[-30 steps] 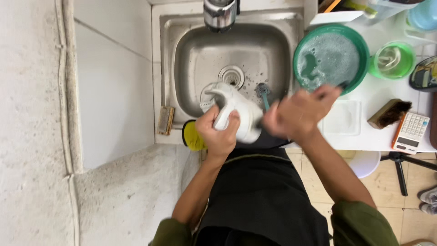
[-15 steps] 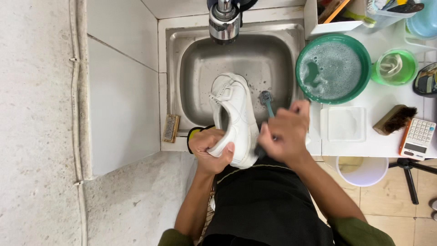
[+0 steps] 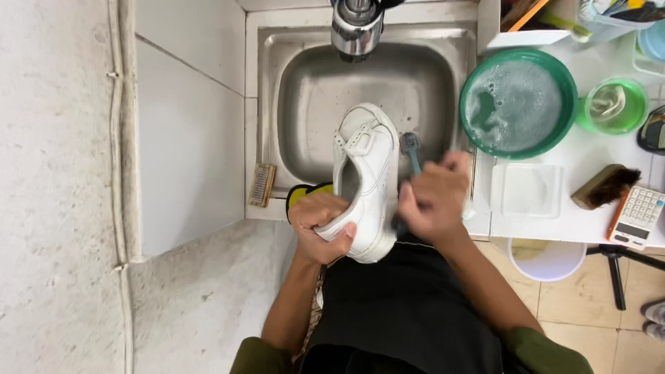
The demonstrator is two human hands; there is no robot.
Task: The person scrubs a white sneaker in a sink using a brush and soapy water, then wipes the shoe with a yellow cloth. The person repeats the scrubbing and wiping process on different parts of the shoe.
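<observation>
Over the near edge of the steel sink (image 3: 277, 90), I've got a white sneaker (image 3: 367, 180) held toe-away, sole facing right. It looks light, with a stiff rubber sole and a softer smooth upper, likely slick when wet; the heel is the best hold. My left hand (image 3: 320, 225) is wrapped around that heel, fingers curled tight. My right hand (image 3: 433, 201) is closed around a small brush (image 3: 411, 147), bristles against the shoe's side. Right: green basin (image 3: 518, 102) of suds, small green cup (image 3: 614, 105), wooden brush (image 3: 601, 187), calculator (image 3: 637, 215). Left: scrub brush (image 3: 262, 184).
</observation>
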